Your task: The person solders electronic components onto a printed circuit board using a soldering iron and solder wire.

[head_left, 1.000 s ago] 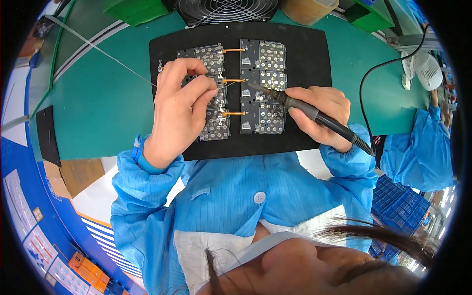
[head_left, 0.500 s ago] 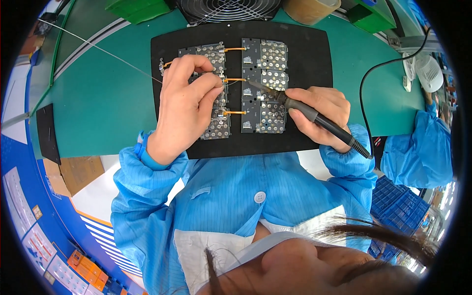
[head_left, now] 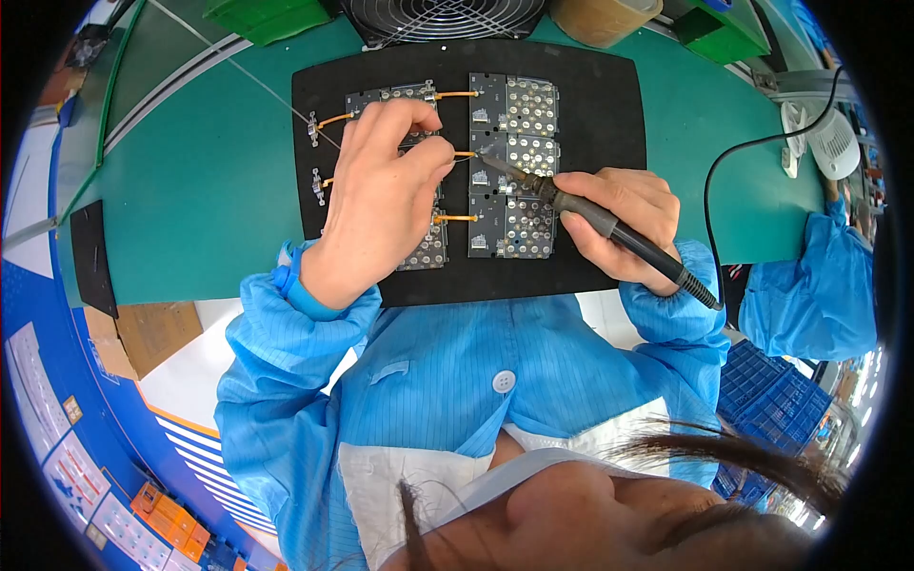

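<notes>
My right hand [head_left: 624,219] is closed round the dark handle of a soldering iron [head_left: 609,224]. The iron's tip points left, at the edge of the middle circuit board [head_left: 533,152] in the right-hand column, where an orange flex strip [head_left: 464,153] meets it. Over the left-hand column of boards [head_left: 426,255], my left hand [head_left: 381,190] pinches a thin solder wire [head_left: 238,67] that runs in from the upper left. Its free end reaches close to the iron's tip; whether they touch I cannot tell. Most of the left boards are hidden under this hand.
The boards lie on a black mat [head_left: 600,114] on a green table [head_left: 190,190]. A round fan grille [head_left: 443,19], green bins [head_left: 262,17] and a tape roll [head_left: 605,19] stand at the back. The iron's black cable [head_left: 709,181] loops right, near a co-worker's blue sleeve [head_left: 809,285].
My left hand has shifted right with the solder wire, bringing the wire's end to the iron's tip. Small metal connectors on the left are uncovered. My right hand is almost still.
</notes>
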{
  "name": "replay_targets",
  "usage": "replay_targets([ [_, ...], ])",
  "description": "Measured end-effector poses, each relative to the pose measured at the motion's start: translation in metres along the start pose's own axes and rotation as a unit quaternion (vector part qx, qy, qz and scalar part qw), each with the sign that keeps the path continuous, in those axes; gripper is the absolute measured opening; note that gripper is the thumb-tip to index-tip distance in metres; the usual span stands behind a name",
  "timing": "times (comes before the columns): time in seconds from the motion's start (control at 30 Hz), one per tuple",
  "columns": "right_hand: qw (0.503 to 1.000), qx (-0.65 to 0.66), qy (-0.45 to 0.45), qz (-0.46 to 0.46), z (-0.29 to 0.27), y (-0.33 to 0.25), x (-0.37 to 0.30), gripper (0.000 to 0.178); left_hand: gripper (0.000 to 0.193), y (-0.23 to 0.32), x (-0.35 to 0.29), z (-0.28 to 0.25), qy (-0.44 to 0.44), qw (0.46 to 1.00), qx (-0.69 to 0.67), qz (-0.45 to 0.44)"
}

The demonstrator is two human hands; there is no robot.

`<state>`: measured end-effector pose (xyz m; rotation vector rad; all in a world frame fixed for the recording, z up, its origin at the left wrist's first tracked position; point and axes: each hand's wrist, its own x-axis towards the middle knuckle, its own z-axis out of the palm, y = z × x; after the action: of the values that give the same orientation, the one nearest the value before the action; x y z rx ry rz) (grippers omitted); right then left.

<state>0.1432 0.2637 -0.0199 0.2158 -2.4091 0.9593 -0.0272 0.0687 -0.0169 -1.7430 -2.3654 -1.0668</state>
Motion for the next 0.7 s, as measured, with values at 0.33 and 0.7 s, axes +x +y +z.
replay_targets([
  [0.33, 1.0, -0.001, -0.013, 0.007, -0.002, 0.0, 0.002, 0.025, 0.012, -0.007, 0.002, 0.009, -0.02, 0.986, -0.133, -0.097],
  [0.7, 1.0, 0.004, -0.012, 0.003, -0.003, 0.001, 0.002, 0.026, 0.011, -0.013, 0.007, 0.021, -0.031, 0.983, -0.147, -0.104],
])
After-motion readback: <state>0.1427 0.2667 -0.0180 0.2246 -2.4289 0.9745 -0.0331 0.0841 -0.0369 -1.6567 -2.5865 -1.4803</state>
